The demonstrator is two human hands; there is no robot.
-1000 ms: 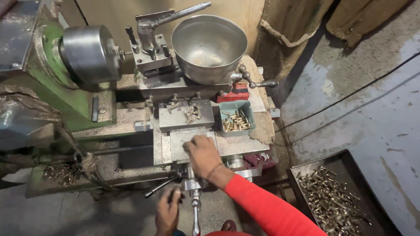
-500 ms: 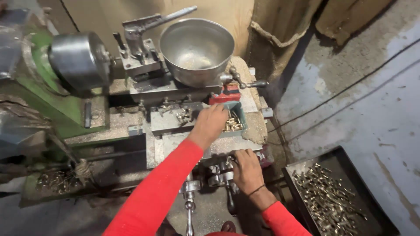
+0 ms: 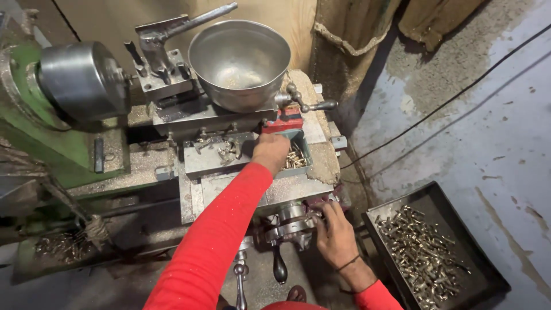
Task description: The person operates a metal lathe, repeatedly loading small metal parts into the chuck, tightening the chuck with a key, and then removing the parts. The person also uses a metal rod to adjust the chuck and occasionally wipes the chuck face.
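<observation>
head view: hands at a lathe.
left hand [image 3: 270, 152] pinches small brass parts [image 3: 295, 159], likely light, slippery; right hand [image 3: 334, 232] curls round carriage handwheel [image 3: 293, 221].

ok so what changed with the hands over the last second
The left hand left the handles at the lathe's front and reached forward into the small tray of brass pieces. The right hand came off the carriage and dropped to the handwheel. The steel bowl and black tray of parts stayed put.
</observation>
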